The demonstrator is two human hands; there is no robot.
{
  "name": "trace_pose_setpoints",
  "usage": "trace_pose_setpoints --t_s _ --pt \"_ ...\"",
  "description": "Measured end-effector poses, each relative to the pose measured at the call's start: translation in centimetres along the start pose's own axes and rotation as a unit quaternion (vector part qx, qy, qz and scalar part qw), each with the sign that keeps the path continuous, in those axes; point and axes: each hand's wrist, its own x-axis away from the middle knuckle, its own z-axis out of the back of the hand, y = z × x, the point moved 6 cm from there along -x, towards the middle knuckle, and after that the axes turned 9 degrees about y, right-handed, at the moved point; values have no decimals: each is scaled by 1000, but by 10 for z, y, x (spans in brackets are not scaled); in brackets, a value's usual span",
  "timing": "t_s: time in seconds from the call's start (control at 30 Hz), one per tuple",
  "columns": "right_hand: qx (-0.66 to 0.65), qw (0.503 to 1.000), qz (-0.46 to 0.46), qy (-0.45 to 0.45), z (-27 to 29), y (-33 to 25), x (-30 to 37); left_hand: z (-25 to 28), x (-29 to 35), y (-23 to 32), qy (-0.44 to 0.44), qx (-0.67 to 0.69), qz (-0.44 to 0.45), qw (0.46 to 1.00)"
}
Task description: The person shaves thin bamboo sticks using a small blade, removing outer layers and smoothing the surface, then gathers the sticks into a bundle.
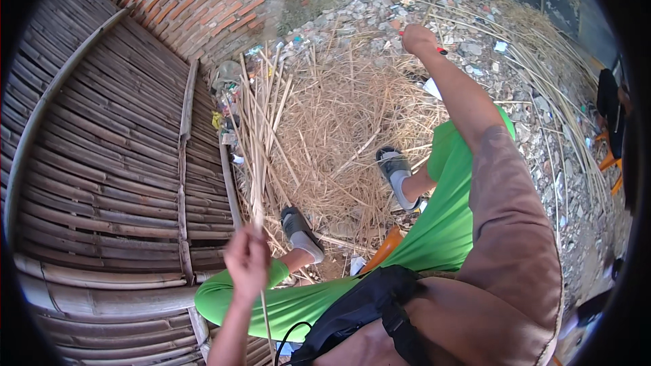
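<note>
My left hand [247, 261], slightly blurred, is closed around a thin bamboo strip [265, 318] beside my left knee. The strip hangs below the fist and runs up toward a bundle of pale split bamboo strips [264, 122] leaning at the left. My right arm is stretched far forward. At its end my right hand [420, 41] is closed around a red-handled tool [442, 51] with a black end; most of it is hidden in the fist, so its kind cannot be told. That hand is well apart from the strip.
Bamboo shavings [346, 115] cover the ground between my sandalled feet. A bamboo-slat platform [115, 163] fills the left side. A brick wall [196, 7] stands behind. Rubble and long bamboo strips [556, 81] lie at right. Beneath me shows an orange seat [385, 247]; another person [614, 108] is at far right.
</note>
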Motion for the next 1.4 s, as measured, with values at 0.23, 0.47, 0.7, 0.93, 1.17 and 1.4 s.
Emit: trace_pose_setpoints --t_s 0.23,0.47,0.7,0.93,1.17,1.4 --pt "-106 957 248 -107 -10 -143 72 11 -182 -11 162 138 15 977" --pt "-316 848 361 -225 1 -225 206 -56 -231 -47 167 279 38 945" --pt "-243 875 355 -220 -4 -197 195 -59 -197 -28 76 58 6 995" --pt "-168 881 438 -60 34 -167 139 -28 -176 66 39 -452 -405 794" --pt "-304 839 439 99 63 -177 136 -45 -138 -53 -218 -117 105 963" --pt "-249 927 281 27 53 -192 171 -75 -136 -41 -123 83 240 959"
